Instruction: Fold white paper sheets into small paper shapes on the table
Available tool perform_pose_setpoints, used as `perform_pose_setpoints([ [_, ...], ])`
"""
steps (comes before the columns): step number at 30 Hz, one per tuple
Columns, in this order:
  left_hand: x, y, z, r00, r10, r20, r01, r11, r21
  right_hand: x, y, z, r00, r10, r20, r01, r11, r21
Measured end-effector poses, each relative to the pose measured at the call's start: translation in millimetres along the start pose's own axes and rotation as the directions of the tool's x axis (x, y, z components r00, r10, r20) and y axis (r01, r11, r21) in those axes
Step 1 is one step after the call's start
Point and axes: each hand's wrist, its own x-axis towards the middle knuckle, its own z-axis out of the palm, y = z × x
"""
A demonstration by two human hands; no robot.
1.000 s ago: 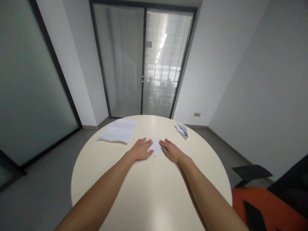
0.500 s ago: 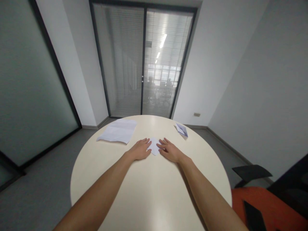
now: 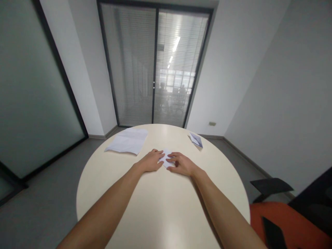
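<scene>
A small folded piece of white paper (image 3: 167, 159) lies on the table between my two hands. My left hand (image 3: 151, 160) rests on its left side, fingers stretched over the edge and thumb apart. From the right, my right hand (image 3: 181, 164) touches the paper with bent, parted fingers, its thumb at the near edge. Both hands partly cover the paper, so its full outline is hidden.
The round cream table (image 3: 155, 207) bears a large creased white sheet (image 3: 128, 140) at the back left and another folded paper (image 3: 196, 140) at the back right. An orange chair (image 3: 285, 221) with black armrests stands at the right. Beyond is a glass partition with blinds (image 3: 129, 69).
My right hand's fingers have shifted left and curled over the paper, and its thumb has moved toward the near edge. My left hand has barely moved.
</scene>
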Motion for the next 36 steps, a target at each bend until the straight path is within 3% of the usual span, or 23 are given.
perform_pose_setpoints([
  [5, -1.4, 0.1, -0.5, 0.999, -0.031, -0.038, 0.027, 0.996, -0.081, 0.3, -5.7, -5.8, 0.999, -0.023, 0.024, 0.023, 1.000, 0.003],
  [15, -3.5, 1.3, -2.3, 0.997, -0.034, -0.067, 0.029, 0.997, -0.074, 0.1, -10.1, -9.8, 1.000, 0.004, 0.029, -0.005, 0.999, 0.037],
  [24, -2.2, -3.9, 4.4, 0.995, 0.059, -0.077, -0.064, 0.996, -0.059, 3.1, -8.6, -8.7, 0.999, 0.022, 0.030, -0.023, 0.999, 0.047],
  [36, 2.0, -3.3, 1.1, 0.997, 0.004, -0.081, -0.013, 0.994, -0.105, 4.3, -16.0, -12.6, 0.999, 0.031, 0.013, -0.032, 0.996, 0.078],
])
